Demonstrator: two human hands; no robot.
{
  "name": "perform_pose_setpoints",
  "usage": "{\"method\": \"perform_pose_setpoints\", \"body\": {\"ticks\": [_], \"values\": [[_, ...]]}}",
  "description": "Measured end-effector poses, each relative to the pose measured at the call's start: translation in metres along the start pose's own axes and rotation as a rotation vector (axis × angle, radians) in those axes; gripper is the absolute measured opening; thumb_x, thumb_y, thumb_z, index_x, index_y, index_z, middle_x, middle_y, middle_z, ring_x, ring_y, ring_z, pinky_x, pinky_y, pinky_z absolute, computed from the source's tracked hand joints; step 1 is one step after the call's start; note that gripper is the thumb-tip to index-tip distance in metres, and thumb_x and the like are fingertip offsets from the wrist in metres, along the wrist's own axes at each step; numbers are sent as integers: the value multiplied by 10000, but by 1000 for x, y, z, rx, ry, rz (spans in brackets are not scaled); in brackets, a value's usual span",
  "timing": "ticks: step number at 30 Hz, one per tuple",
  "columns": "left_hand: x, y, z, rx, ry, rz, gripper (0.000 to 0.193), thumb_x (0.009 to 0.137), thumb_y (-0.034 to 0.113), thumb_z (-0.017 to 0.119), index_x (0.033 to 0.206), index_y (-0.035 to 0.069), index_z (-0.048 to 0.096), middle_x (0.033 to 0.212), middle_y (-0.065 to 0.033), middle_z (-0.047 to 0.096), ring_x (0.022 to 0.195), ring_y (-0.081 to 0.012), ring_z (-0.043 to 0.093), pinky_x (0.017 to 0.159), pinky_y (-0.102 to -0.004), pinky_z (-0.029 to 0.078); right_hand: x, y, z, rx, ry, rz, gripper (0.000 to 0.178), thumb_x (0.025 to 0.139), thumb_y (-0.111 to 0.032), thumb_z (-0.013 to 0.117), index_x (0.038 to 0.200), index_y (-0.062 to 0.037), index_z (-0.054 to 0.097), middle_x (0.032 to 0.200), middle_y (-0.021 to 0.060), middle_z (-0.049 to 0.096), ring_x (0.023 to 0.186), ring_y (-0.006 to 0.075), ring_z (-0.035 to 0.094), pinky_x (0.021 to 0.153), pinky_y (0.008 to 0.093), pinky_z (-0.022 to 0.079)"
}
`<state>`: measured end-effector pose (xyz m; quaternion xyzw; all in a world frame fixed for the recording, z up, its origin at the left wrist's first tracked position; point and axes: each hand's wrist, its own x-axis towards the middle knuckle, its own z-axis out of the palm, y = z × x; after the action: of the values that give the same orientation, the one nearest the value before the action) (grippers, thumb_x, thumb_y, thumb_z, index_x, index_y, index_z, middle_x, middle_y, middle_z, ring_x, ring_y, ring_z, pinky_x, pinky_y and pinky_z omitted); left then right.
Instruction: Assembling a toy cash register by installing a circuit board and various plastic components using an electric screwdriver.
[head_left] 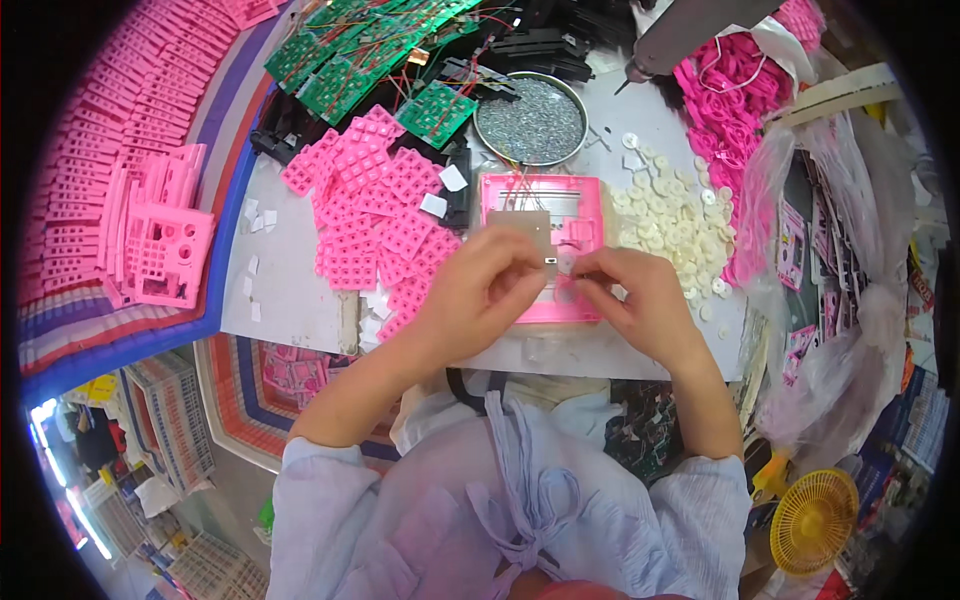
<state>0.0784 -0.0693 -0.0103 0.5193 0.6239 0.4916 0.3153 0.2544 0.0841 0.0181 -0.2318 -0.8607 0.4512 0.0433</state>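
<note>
A pink plastic housing (590, 195) lies on the worktable in front of me, with its inside facing up. Over its left half sits a flat grey-brown board (515, 225), and thin wires run from the housing's top. My left hand (487, 290) pinches this board at its lower right, beside a small metal part; the fingers cover some of the edge. On the housing's right side my right hand (640, 298) has thumb and fingertips drawn together. Whatever lies between those tips is too small to make out.
Left of the housing are piled pink button pads (375, 215). Behind it stand a round tin of small screws (530, 120) and wired green circuit boards (350, 75). White round pieces (670, 205) lie right, under a hanging power screwdriver (690, 35). A crate (215, 255) holds pink casings.
</note>
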Motion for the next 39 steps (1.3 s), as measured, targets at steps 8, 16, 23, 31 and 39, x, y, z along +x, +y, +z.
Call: {"method": "perform_pose_setpoints", "body": {"ticks": [8, 16, 23, 31, 39], "values": [[-35, -10, 44, 451, -87, 268, 262, 800, 69, 720, 1050, 48, 648, 1012, -111, 613, 950, -310, 618, 826, -430, 508, -43, 27, 32, -274, 232, -322, 201, 711, -53, 774, 903, -67, 714, 851, 61, 641, 785, 271, 586, 679, 368, 496], [-37, -18, 49, 462, -50, 276, 309, 762, 43, 707, 1067, 45, 660, 988, -104, 615, 911, -301, 613, 788, -417, 501, -40, 38, 29, -112, 296, -281, 185, 693, -54, 803, 866, -68, 737, 869, 47, 659, 799, 242, 577, 696, 349, 493], [-37, -23, 51, 471, -38, 268, 304, 732, 23, 682, 1032, 60, 662, 935, -78, 605, 859, -288, 603, 740, -406, 494, -34, 40, 27, -132, 192, -341, 187, 679, -57, 816, 851, -76, 745, 853, 35, 653, 827, 253, 553, 719, 343, 482], [-35, -24, 50, 437, -51, 258, 303, 742, 22, 672, 1042, 66, 662, 942, -77, 612, 871, -291, 607, 744, -416, 491, -33, 57, 35, -188, 266, -447, 200, 675, -62, 811, 858, -99, 740, 878, 8, 669, 869, 253, 579, 736, 359, 481], [-33, -23, 48, 459, -44, 272, 251, 764, 72, 623, 1011, 57, 660, 916, -90, 607, 862, -284, 607, 755, -401, 501, -42, 26, 27, -487, 235, -399, 157, 705, -59, 770, 849, -73, 709, 873, 34, 698, 986, 260, 625, 816, 400, 479]]}}
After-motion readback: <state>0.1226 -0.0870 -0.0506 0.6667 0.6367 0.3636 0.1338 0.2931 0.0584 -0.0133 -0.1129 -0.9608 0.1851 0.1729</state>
